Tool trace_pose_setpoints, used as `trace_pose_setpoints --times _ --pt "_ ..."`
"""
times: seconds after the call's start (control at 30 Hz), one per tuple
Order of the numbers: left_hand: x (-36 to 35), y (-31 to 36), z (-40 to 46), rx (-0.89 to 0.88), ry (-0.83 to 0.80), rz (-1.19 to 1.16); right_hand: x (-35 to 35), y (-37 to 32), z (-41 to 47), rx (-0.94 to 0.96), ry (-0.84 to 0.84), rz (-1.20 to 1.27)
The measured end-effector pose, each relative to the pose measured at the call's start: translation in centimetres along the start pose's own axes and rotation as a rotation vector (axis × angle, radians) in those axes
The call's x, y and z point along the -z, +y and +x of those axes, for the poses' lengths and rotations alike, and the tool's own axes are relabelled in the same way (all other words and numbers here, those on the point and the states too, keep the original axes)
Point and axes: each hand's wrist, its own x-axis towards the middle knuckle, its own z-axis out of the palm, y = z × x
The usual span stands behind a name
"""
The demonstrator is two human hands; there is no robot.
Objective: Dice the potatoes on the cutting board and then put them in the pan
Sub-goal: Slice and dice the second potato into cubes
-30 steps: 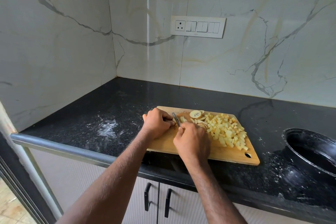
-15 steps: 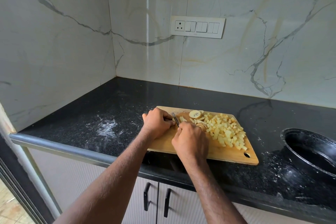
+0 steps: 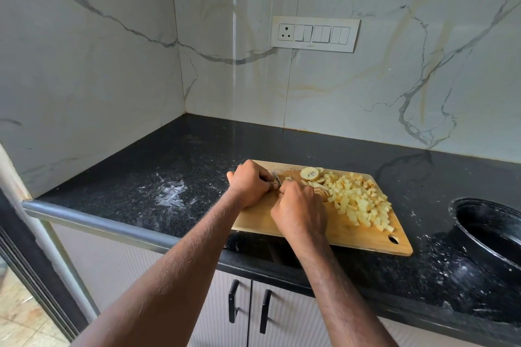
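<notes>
Bamboo cutting board (image 3: 338, 236) is sitting at the counter's (image 3: 141, 172) front edge, diced potatoes (image 3: 358, 200) piling on its right side, toward the pan (image 3: 490, 231); left hand (image 3: 249, 184) is curling over an unseen piece, right hand (image 3: 300, 210) gripping the knife (image 3: 277, 178).

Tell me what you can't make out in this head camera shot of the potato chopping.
- Knife: only a sliver of blade shows; the right hand hides the handle and its grip.
- Whatever the left hand holds: covered by its curled fingers.
- Pan: cut off by the right edge; contents unclear.
- Potato slices: partly behind the right hand.
</notes>
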Motion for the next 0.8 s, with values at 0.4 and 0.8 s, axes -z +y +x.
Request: trace_pose_setpoints --times 0.4,0.8 --pt "-0.4 -0.2 -0.3 -0.012 0.058 0.027 0.2 -0.3 0.5 -0.015 -0.042 0.010" --pt "-0.7 0.3 -0.4 0.036 0.082 0.041 1.0 2.8 -2.2 0.040 0.062 0.047"
